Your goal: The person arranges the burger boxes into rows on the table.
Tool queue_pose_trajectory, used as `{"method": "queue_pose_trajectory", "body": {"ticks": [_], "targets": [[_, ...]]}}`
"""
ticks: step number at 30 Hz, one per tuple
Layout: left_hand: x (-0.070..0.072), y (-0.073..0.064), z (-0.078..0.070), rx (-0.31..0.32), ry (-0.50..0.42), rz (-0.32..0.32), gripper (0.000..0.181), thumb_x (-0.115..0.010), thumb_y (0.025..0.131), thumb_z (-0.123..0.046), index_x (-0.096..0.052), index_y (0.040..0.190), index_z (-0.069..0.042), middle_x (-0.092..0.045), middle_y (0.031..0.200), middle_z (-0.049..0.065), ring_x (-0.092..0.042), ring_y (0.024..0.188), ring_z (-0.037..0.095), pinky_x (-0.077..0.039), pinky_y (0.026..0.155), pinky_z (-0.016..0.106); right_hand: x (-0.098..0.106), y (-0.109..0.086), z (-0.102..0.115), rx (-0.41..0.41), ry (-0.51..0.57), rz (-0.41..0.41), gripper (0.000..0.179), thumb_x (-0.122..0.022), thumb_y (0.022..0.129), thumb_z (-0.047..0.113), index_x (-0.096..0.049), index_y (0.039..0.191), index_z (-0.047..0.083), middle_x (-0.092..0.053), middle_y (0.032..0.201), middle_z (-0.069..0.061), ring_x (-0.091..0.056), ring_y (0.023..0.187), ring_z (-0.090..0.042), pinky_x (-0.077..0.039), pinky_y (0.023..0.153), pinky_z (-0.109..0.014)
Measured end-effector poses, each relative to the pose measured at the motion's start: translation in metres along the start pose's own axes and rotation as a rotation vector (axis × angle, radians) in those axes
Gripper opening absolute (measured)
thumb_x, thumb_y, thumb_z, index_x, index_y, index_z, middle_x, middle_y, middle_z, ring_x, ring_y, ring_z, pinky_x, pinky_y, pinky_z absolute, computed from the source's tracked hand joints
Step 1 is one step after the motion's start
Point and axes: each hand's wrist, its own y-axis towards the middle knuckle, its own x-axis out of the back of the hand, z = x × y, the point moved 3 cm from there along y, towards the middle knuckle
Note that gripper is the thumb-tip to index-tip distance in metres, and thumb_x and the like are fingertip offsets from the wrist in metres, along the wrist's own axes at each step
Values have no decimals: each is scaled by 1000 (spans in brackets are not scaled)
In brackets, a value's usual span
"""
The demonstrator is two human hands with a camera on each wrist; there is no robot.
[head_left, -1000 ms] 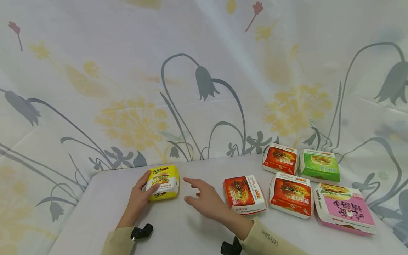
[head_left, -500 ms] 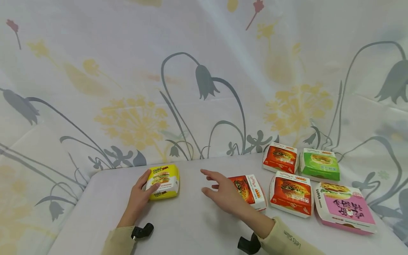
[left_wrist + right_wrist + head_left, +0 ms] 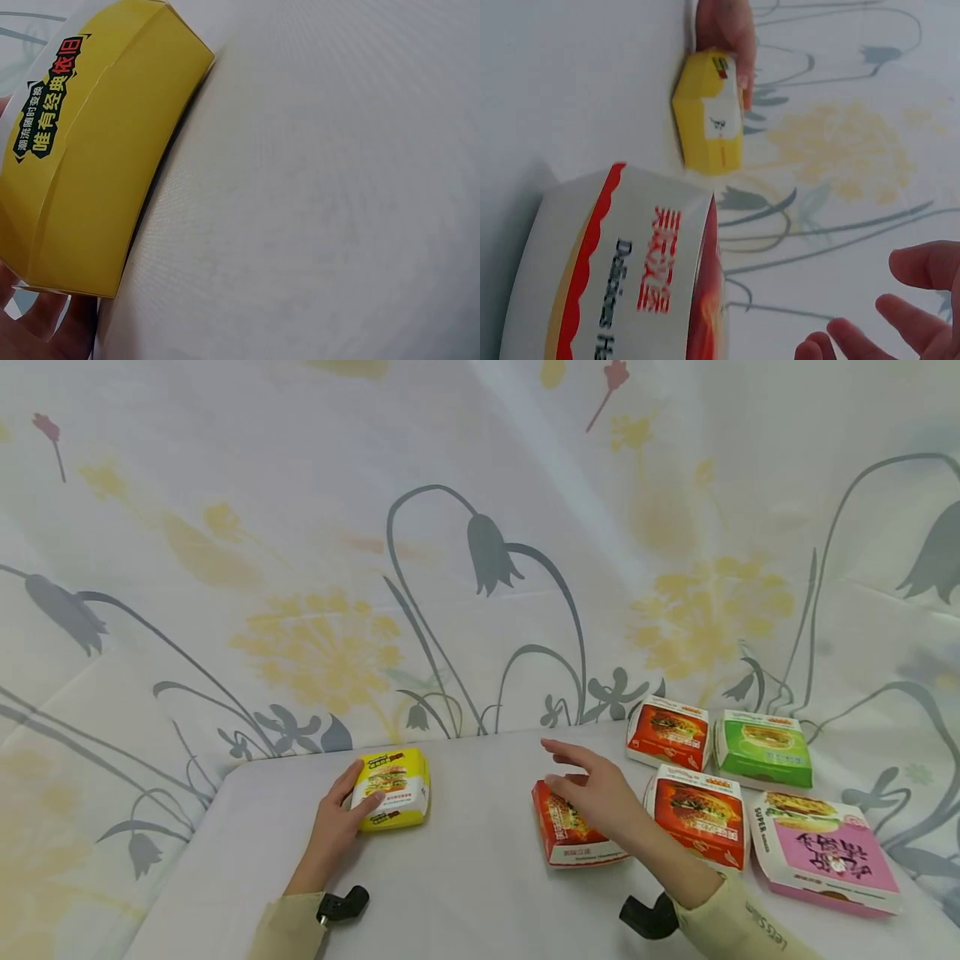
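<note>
On the left of the table, my left hand (image 3: 337, 818) grips a yellow burger box (image 3: 408, 785) by its left side, thumb across the lid's edge. The left wrist view shows the yellow box (image 3: 105, 165) close up, lying on the tabletop, with some fingertips (image 3: 52, 319) at its lower end. My right hand (image 3: 607, 797) hovers over a red burger box (image 3: 558, 831) near the middle, covering part of its lid; the fingers are spread and hold nothing. In the right wrist view this box's white side (image 3: 630, 270) stands beside the right hand's fingertips (image 3: 911, 322).
To the right lie more burger boxes: a red one (image 3: 697, 814), another red one (image 3: 667, 735) behind it, a green one (image 3: 765, 750) at the back and a larger pink one (image 3: 832, 856). A flower-patterned cloth (image 3: 480, 660) rises behind the white table (image 3: 465, 893).
My right hand has moved right, away from the yellow box to above the nearest red box. The left hand stays on the yellow box. The head view has shifted slightly.
</note>
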Motion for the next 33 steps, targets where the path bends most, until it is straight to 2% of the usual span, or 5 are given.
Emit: {"method": "queue_pose_trajectory", "body": {"ticks": [7,13,16,24,33], "targets": [[-2,2,-2,-3,30,13,79,-70,94,-37,-29,158,-14,-20,164,8,-10,151,31,-10,119,53,33,-5,-22,-12,-41,-15,52,-65,98,23,-51,146,14,-53,141,-18,-55,124,-39,-49,98,-49],[-2,3,-3,1,48,17,79,-69,94,-39,-28,158,-15,-20,165,8,-10,151,30,-10,119,52,46,-6,-37,4,-100,-21,47,-67,96,18,-56,142,12,-55,141,-18,-51,127,-43,-47,98,-53],[-1,3,-3,4,63,15,79,-69,94,-39,-29,158,-16,-20,165,7,-10,151,31,-10,119,53,47,-6,-41,-7,-107,7,47,-66,96,18,-57,141,11,-54,142,-16,-46,132,-43,-45,101,-56],[0,6,-3,13,73,27,78,-68,95,-39,-28,159,-17,-19,165,5,-10,151,31,-8,119,53,42,-1,-50,-120,-149,81,46,-68,95,21,-60,139,16,-51,144,-19,-44,133,-46,-43,100,-59],[-2,5,-4,21,104,14,78,-67,95,-38,-28,158,-16,-19,165,6,-8,151,33,-7,118,57,35,3,-58,-126,-251,103,40,-72,91,17,-67,130,16,-58,135,-16,-52,124,-37,-44,99,-59]]}}
